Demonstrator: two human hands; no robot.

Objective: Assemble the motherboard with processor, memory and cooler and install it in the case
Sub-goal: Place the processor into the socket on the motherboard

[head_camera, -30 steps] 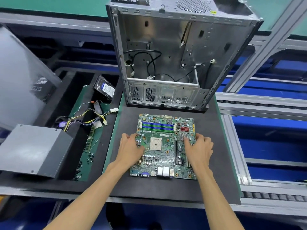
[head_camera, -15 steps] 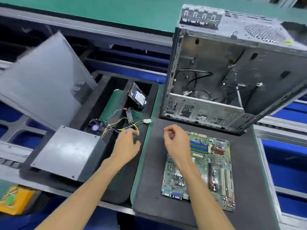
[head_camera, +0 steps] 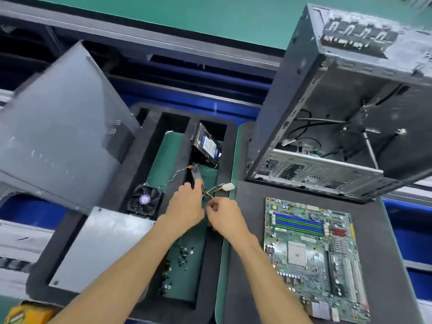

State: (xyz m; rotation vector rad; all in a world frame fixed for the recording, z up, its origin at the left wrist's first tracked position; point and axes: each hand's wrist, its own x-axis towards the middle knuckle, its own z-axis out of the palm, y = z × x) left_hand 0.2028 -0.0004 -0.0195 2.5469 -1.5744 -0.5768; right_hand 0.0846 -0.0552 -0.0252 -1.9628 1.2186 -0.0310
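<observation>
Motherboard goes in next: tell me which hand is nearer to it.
Right. The right hand is over the parts tray just left of the motherboard; the left hand is farther left, by the cables.

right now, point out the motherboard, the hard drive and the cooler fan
motherboard [head_camera: 313,256]: head view, on the board's middle beside the processor socket
hard drive [head_camera: 209,146]: head view, on its blue and white label
cooler fan [head_camera: 145,199]: head view, on the purple hub sticker
</observation>
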